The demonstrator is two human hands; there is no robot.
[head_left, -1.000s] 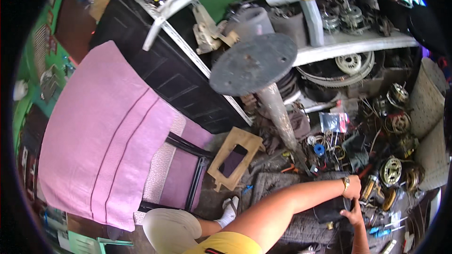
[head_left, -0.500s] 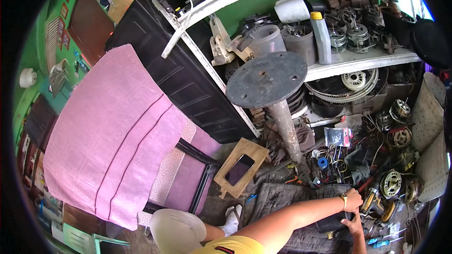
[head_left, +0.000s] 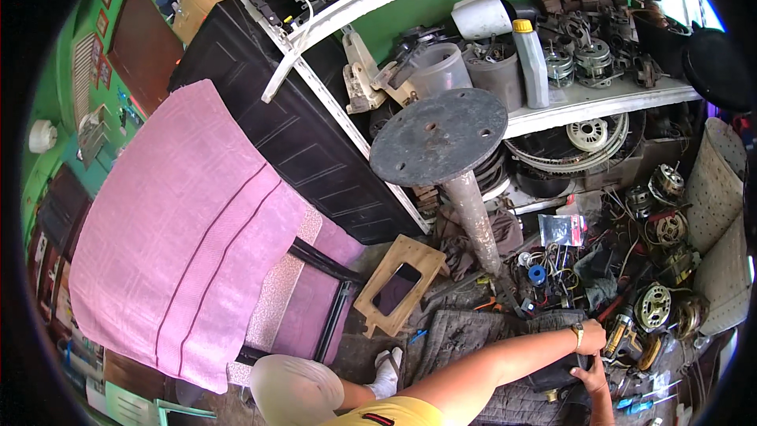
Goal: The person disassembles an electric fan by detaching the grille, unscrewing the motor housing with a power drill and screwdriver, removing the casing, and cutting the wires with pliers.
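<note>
"Where is the thing being handled?"

"A black object [head_left: 554, 379] lies at the lower right of the frame, above a dark quilted mat [head_left: 453, 333]. A brass-coloured fitting [head_left: 552, 396] shows at its lower edge."

"From which side is it being handled?"

"From its right. The left hand [head_left: 590, 337] is above and the right hand [head_left: 594, 375] just below, so the object lies to the left of both; neither is clearly nearer."

"And its long axis?"

"I cannot tell. The bare left forearm [head_left: 524, 356] slants across from the lower middle, hiding part of that area."

"How are the hands set?"

"The left, with a gold-coloured watch [head_left: 578, 337], is curled narrow, palm hidden; I cannot tell what it grips. The right thumb points left, at the object's edge; its fingers are hidden, so its hold is unclear too."

"Anything close by?"

"A yellow-and-black drill [head_left: 625, 336], just to their right."
</note>
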